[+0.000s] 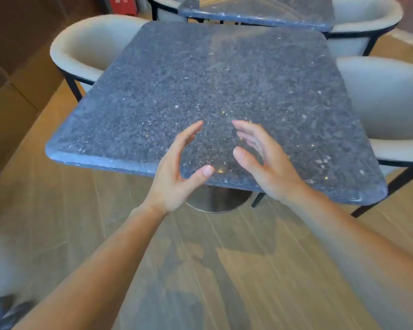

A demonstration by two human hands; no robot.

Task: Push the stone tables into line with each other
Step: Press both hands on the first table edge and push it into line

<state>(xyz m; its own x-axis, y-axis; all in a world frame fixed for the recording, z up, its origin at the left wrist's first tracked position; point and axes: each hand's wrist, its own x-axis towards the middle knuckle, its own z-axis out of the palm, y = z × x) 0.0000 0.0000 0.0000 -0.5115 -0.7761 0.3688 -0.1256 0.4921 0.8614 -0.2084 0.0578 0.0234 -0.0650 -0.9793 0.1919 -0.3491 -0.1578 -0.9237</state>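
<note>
A square dark speckled stone table (200,82) with rounded corners stands in front of me on a round metal base (218,201). A second stone table (260,10) stands just beyond it, turned at a different angle, its near edge close to the first table's far edge. My left hand (176,172) and my right hand (265,163) hover over the near edge of the first table, palms facing each other, fingers spread. Neither hand holds anything. Whether they touch the tabletop I cannot tell.
Cream tub chairs with black legs flank the near table: one at the left (88,48), one at the right (389,110). More chairs (367,17) sit by the far table. The floor (224,270) is wood planking. A shoe (7,313) shows at bottom left.
</note>
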